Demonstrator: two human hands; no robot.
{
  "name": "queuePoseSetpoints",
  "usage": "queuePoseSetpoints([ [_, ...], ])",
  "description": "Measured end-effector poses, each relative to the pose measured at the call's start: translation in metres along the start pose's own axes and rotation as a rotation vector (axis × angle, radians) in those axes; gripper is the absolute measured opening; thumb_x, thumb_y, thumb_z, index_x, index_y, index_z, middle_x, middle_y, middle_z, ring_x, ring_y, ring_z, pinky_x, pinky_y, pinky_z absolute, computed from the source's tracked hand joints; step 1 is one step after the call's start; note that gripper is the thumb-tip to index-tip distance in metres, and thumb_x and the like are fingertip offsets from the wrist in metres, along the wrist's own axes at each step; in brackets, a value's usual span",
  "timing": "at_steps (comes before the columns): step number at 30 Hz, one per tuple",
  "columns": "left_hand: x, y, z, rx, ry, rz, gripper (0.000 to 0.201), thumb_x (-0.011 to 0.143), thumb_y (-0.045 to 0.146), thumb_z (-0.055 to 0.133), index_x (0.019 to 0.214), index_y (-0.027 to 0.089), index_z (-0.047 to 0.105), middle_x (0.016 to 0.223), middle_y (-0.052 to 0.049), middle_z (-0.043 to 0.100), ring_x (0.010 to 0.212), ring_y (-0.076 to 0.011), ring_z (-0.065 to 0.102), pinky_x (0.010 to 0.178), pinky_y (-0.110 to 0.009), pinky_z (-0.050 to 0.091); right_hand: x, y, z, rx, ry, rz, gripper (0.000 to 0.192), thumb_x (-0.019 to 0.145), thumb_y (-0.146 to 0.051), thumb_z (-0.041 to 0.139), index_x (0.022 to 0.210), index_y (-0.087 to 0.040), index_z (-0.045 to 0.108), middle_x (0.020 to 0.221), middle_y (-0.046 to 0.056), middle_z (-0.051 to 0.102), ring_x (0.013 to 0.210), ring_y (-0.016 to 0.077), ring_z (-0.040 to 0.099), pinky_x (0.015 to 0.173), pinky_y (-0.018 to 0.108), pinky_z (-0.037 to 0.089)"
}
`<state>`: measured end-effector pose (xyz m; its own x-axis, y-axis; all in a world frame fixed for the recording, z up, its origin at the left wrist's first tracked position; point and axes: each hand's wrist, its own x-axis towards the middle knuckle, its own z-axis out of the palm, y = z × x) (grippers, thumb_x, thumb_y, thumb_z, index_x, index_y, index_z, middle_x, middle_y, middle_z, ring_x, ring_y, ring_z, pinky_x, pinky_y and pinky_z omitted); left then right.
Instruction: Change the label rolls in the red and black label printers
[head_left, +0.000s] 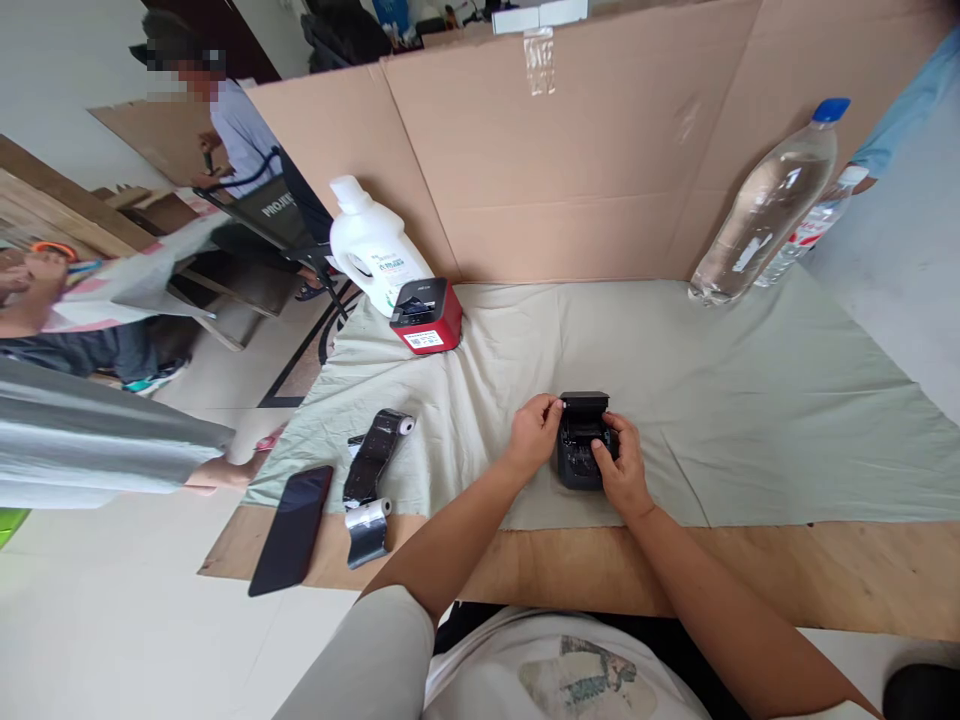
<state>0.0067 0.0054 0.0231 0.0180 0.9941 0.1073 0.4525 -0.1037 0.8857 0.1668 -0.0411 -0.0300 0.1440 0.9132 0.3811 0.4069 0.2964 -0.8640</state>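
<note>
The black device (577, 478) sits on the worktop (750, 420), left hand (535, 436) pinching at its raised lid (585, 401), apparently keeping it up, right hand (625, 468) grasping its right side, thumb over the interior, probably for steadiness.

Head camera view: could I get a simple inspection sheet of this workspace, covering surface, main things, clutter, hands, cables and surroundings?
Surface: wrinkled pale green cloth with a bare wooden strip along the near edge.
Job's things: black device, its lid raised.
Clutter: phone, two partly unrolled dark rolls, red-and-black box, white jug, large bottle, smaller bottle.
Grippers: bare hands; left hand at the lid's left edge, right hand at the device's right side.
Cables: nothing seen on the cloth.
Surroundings: cardboard panel behind; another person upper left.
</note>
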Motion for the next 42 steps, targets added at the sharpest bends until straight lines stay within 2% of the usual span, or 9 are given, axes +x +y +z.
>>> queuePoseSetpoints([
  [4,-0.006,0.004,0.006,-0.086,0.003,0.045,0.035,0.091,0.023,0.048,0.124,0.02,0.057,0.116,-0.007,0.065,0.089,-0.0169,0.059,0.087,-0.032,0.046,0.001,0.0,-0.001,-0.016,-0.03,-0.028,0.041,0.095,-0.039,0.04,0.133,-0.024,0.047,0.134,0.011,0.052,0.128,0.0255,0.045,0.11,0.054,0.035],
  [7,-0.008,0.011,0.007,0.071,-0.022,0.114,0.027,0.088,0.019,0.05,0.11,0.021,0.064,0.104,-0.006,0.067,0.091,-0.0194,0.057,0.089,-0.034,0.045,-0.001,0.004,0.001,0.009,-0.017,-0.011,0.042,0.097,-0.04,0.035,0.134,-0.024,0.046,0.134,0.011,0.052,0.127,0.0248,0.046,0.11,0.054,0.036],
  [16,0.016,0.041,0.018,0.688,-0.551,0.34,0.013,0.077,0.012,0.059,0.082,0.015,0.071,0.094,-0.016,0.066,0.102,-0.0328,0.049,0.092,-0.045,0.034,-0.003,0.01,0.005,0.043,0.045,0.013,0.04,0.097,-0.041,0.033,0.129,-0.021,0.049,0.127,0.012,0.055,0.121,0.0238,0.051,0.107,0.052,0.039],
  [22,0.023,0.051,0.033,0.734,-0.533,0.281,0.008,0.075,0.012,0.059,0.073,0.013,0.066,0.095,-0.019,0.063,0.101,-0.0335,0.051,0.095,-0.048,0.03,-0.002,0.008,0.004,0.06,0.054,0.031,0.041,0.097,-0.043,0.033,0.126,-0.021,0.051,0.125,0.012,0.056,0.119,0.0242,0.052,0.107,0.053,0.039],
  [28,0.025,0.053,0.02,0.63,-0.518,0.198,0.023,0.064,0.014,0.067,0.086,0.016,0.06,0.092,-0.011,0.062,0.095,-0.0301,0.055,0.086,-0.042,0.039,-0.004,0.008,0.003,0.115,0.053,0.068,0.045,0.097,-0.049,0.029,0.127,-0.021,0.05,0.126,0.012,0.056,0.12,0.0243,0.052,0.106,0.052,0.04],
  [32,0.024,0.05,-0.005,0.146,-0.52,0.054,0.029,0.065,0.016,0.066,0.091,0.019,0.052,0.085,-0.001,0.058,0.079,-0.0183,0.055,0.073,-0.03,0.043,-0.004,0.007,0.002,0.134,0.039,0.079,0.048,0.096,-0.053,0.03,0.127,-0.021,0.049,0.126,0.012,0.056,0.12,0.0254,0.051,0.106,0.053,0.039],
  [35,0.019,0.038,-0.044,-0.128,-0.645,-0.021,0.033,0.063,0.019,0.07,0.088,0.019,0.05,0.086,0.0,0.056,0.081,-0.0152,0.054,0.074,-0.026,0.043,-0.004,0.007,0.002,0.133,0.039,0.082,0.048,0.097,-0.052,0.03,0.127,-0.021,0.049,0.126,0.011,0.056,0.121,0.0255,0.051,0.106,0.055,0.039],
  [38,0.009,0.02,-0.1,-0.045,-0.791,-0.112,0.036,0.059,0.022,0.075,0.087,0.018,0.053,0.087,0.0,0.056,0.082,-0.0155,0.054,0.074,-0.026,0.042,-0.003,0.008,0.003,0.132,0.038,0.081,0.047,0.097,-0.052,0.031,0.125,-0.02,0.05,0.125,0.012,0.056,0.121,0.0254,0.05,0.106,0.055,0.038],
  [42,-0.017,-0.009,-0.166,0.34,-0.7,-0.228,0.028,0.062,0.021,0.071,0.086,0.019,0.057,0.09,0.0,0.059,0.084,-0.0182,0.055,0.075,-0.027,0.042,-0.003,0.01,0.003,0.112,0.038,0.065,0.046,0.096,-0.052,0.033,0.123,-0.019,0.052,0.124,0.013,0.056,0.121,0.0255,0.051,0.107,0.056,0.037],
])
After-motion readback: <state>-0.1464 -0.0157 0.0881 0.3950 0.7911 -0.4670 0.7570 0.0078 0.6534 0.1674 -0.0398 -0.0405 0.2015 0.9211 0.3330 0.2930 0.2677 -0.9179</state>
